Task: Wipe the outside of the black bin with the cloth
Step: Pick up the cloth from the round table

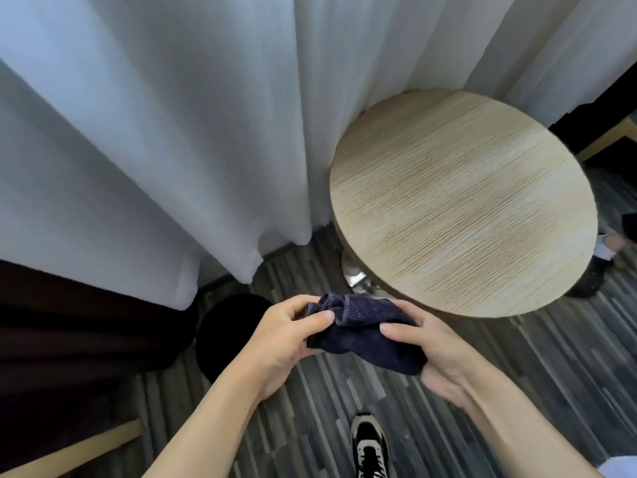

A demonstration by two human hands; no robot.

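Both hands [358, 343] gripping bunched cloth [365, 334], thumbs atop

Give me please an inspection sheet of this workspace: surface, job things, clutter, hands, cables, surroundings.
Surface: round wooden table, top bare.
Job's things: dark cloth bunched between both hands; black bin on the floor, left of the hands, not touched.
Clutter: nothing seen.
Grippers: left hand and right hand each pinch the cloth.
Cables: nothing seen.
Surroundings: white curtain, striped floor, one shoe below.
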